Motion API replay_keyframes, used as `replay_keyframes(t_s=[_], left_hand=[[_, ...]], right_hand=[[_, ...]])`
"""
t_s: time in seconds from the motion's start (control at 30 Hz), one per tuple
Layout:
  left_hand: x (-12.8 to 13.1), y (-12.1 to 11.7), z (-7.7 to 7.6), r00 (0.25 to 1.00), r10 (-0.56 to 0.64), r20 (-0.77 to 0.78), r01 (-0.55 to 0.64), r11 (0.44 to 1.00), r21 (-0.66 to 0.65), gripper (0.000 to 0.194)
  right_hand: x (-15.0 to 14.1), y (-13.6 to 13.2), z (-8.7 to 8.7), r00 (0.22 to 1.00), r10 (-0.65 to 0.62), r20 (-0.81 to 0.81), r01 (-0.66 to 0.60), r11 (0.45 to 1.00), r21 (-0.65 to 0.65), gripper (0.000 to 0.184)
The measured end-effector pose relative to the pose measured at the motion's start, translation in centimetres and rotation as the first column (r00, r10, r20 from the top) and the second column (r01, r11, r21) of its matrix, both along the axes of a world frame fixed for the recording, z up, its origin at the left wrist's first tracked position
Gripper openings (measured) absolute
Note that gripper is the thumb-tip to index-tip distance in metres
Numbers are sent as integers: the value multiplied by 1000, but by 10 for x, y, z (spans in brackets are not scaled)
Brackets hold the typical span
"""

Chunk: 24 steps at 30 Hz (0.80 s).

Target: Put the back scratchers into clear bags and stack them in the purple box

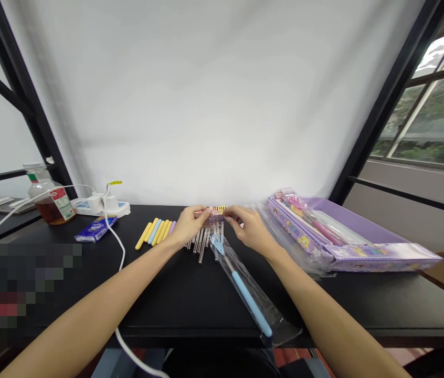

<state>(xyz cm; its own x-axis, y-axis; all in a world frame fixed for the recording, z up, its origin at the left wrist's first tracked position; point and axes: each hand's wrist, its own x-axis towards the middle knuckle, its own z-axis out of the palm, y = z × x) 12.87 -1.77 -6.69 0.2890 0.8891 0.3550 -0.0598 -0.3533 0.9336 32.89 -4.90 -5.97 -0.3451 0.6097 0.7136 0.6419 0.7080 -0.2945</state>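
My left hand (188,226) and my right hand (247,227) meet over the back of the black table, fingers closed on opposite sides of a small, shiny, pinkish clear packet (216,217). What is inside it is too small to make out. Beneath my hands lie several thin metal rods (201,248). A back scratcher (250,302) with a light blue handle and blue claw head rests in a clear plastic sleeve (267,302), its claw end just below the packet. Left of my left hand is a row of yellow, blue and purple rounded handles (155,232).
At right an open purple box (296,231) holds packaged items, with loose clear plastic beside it. To the left stand a bottle of brown liquid (51,202), a white power strip (122,207) and a blue-purple packet (96,229). A white cable (122,252) crosses the table's front edge.
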Motion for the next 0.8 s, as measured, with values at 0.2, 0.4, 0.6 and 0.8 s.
replay_keyframes(t_s=[0.2, 0.4, 0.6, 0.8], left_hand=[[2, 2, 0, 1000, 9, 14, -9, 1000, -23, 55], [1, 1, -1, 999, 32, -32, -32, 999, 9, 52], [2, -3, 2, 999, -23, 27, 25, 999, -46, 52], [2, -5, 4, 1000, -3, -1, 3, 1000, -23, 52]], right_hand=[[-2, 0, -1, 1000, 7, 13, -7, 1000, -20, 18], [-2, 0, -1, 1000, 14, 14, -15, 995, 100, 17], [-3, -2, -1, 999, 15, 39, -21, 989, 149, 17], [-5, -2, -2, 992, 2, 124, -24, 983, 180, 26]])
